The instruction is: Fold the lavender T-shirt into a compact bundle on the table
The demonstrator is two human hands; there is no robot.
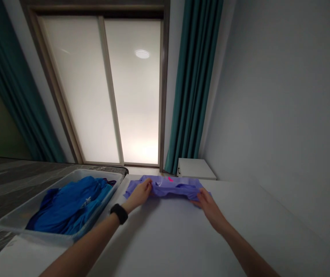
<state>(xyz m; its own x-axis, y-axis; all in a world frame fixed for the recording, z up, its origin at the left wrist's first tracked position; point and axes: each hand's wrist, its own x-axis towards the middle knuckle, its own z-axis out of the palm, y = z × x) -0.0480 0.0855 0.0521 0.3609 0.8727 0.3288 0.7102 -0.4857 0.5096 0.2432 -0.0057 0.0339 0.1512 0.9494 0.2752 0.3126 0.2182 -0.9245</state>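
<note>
A purple garment with a small pink mark lies bunched across the far end of the white table. My left hand, with a black watch on its wrist, pinches the near edge of the cloth left of its middle. At the garment's right end, my right hand grips the fabric between thumb and fingers. The cloth between both hands is partly lifted and wrinkled. To the left, a translucent plastic bin holds blue clothing in a loose pile.
Beyond the table's far edge stands a small white cabinet. A teal curtain hangs beside the frosted sliding door. A plain wall borders the right side. Dark striped surface extends left of the bin.
</note>
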